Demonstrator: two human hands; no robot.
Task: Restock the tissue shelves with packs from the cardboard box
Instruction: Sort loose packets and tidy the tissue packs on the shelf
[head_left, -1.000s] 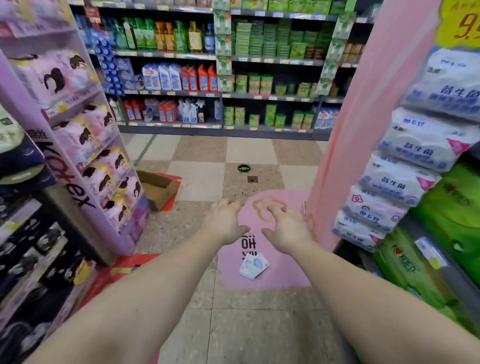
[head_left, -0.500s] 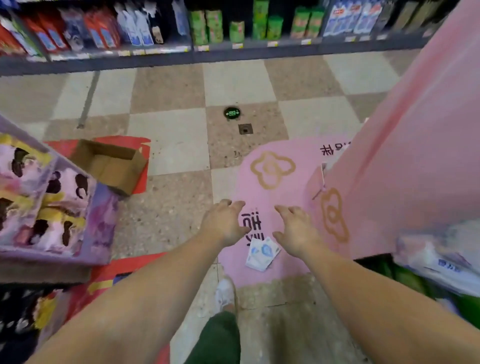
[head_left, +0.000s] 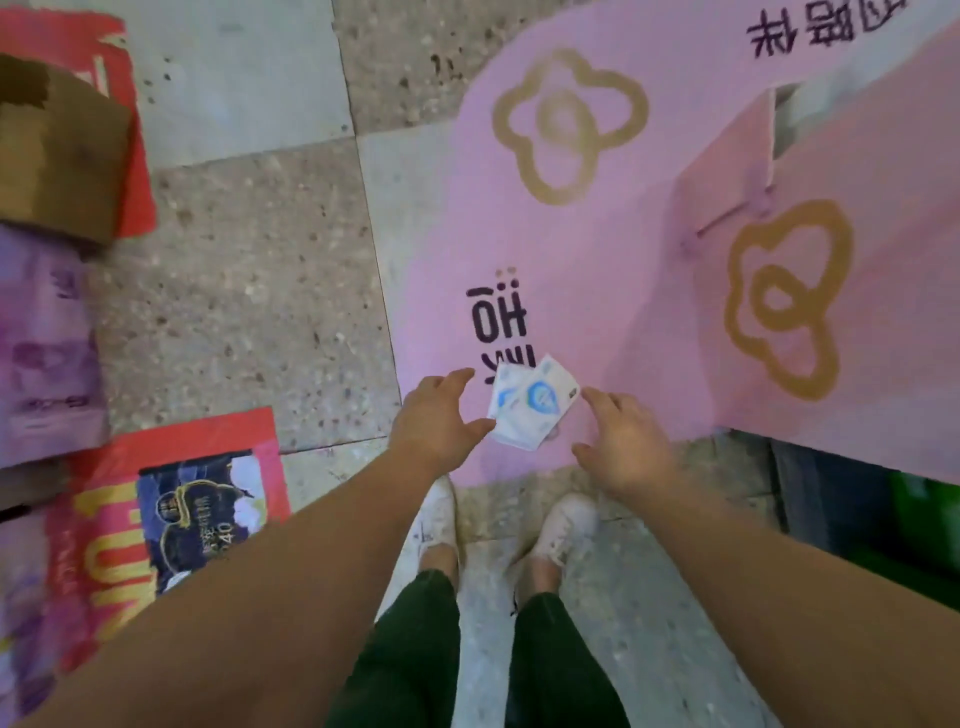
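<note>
Two small white-and-blue tissue packs (head_left: 530, 408) lie overlapping on a pink floor sticker (head_left: 571, 249), just ahead of my white shoes. My left hand (head_left: 439, 415) hovers at their left edge, fingers spread, its thumb close to the lower pack. My right hand (head_left: 621, 441) hovers at their right edge, also spread and empty. Neither hand holds a pack. The open cardboard box (head_left: 57, 156) sits on the floor at the far left, partly on a red mat.
A purple display stand (head_left: 41, 343) stands at the left, with a red promotional floor sticker (head_left: 171, 509) below it. A pink display panel (head_left: 841, 280) rises at the right, green packs (head_left: 924, 525) beneath it. Speckled tile floor lies between.
The camera has tilted down sharply from the aisle to the floor. Both hands have dropped toward the tissue packs and now flank them on either side.
</note>
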